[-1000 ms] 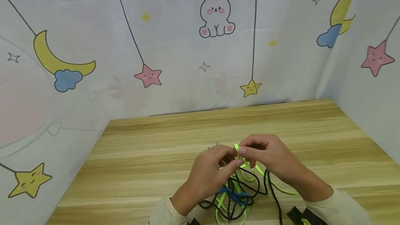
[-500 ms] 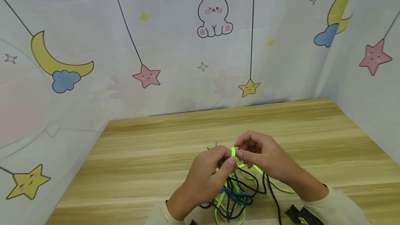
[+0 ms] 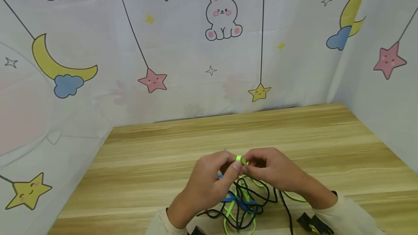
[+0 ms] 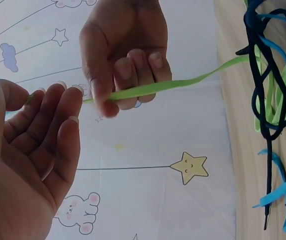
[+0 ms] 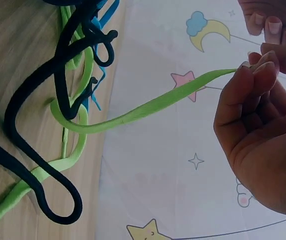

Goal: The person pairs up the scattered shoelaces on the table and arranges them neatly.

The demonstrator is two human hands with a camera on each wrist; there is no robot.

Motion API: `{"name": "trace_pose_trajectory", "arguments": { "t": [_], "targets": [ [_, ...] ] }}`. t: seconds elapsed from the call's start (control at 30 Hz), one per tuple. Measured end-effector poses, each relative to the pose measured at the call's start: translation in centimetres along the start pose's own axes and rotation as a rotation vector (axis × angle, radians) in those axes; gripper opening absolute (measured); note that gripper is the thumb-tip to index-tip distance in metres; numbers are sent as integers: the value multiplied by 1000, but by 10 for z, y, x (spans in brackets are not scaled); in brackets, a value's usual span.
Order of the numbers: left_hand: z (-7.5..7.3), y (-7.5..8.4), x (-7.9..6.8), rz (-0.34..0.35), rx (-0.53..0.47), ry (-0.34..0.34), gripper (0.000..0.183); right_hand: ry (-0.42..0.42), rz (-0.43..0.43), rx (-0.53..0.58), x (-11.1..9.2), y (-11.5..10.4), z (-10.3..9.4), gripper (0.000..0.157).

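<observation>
A flat lime-green shoelace (image 4: 163, 87) is raised above the table between both hands. My left hand (image 3: 209, 182) pinches it between thumb and finger; a small green bit shows at those fingertips in the left wrist view. Close beside it, my right hand (image 3: 277, 169) pinches the same lace with thumb and forefinger, other fingers curled. A short green bend stands between the two sets of fingertips in the head view. From the right hand the lace runs down into a tangle of black cord (image 5: 13, 110), blue lace (image 4: 278, 192) and more green lace.
The tangle lies on a wood-grain table (image 3: 156, 148) below and in front of the hands. A black cord strand trails toward the near edge. A white printed curtain (image 3: 186, 46) stands behind and at the sides. A black strap (image 3: 315, 224) sits by the right sleeve.
Both hands have shifted a little left, and the right hand has come down closer to the left fingertips. The green bend between them has moved left and now lies over the left fingertips.
</observation>
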State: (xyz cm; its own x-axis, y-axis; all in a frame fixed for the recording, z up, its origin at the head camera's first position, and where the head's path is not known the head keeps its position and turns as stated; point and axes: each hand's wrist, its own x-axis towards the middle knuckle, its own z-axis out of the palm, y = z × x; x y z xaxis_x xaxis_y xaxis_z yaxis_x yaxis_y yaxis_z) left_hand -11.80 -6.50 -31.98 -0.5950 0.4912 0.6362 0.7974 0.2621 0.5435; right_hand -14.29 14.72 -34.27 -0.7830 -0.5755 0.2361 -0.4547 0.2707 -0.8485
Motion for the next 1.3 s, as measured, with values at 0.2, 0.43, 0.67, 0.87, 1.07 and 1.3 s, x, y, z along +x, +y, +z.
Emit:
{"name": "trace_pose_trajectory", "arguments": {
  "t": [0.2,0.43,0.67,0.87,1.07,1.3],
  "targets": [
    [-7,-5,1,-24,139,55,19,19,29,-26,0,-3,-5,12],
    [-14,-19,-1,-34,254,134,25,16,31,-39,-2,-8,-15,11],
    [-21,-29,-8,-163,143,129,29,5,6,-27,-6,-11,-22,7],
    [-27,-37,-5,-296,-23,97,35,23,0,-39,-10,-10,-28,7],
    [-34,-47,-6,-442,-259,91,39,31,-28,-31,-14,-5,-34,9],
    [-48,-61,-11,-501,-390,173,44,41,-7,5,-9,-3,-40,11]
  ]
}}
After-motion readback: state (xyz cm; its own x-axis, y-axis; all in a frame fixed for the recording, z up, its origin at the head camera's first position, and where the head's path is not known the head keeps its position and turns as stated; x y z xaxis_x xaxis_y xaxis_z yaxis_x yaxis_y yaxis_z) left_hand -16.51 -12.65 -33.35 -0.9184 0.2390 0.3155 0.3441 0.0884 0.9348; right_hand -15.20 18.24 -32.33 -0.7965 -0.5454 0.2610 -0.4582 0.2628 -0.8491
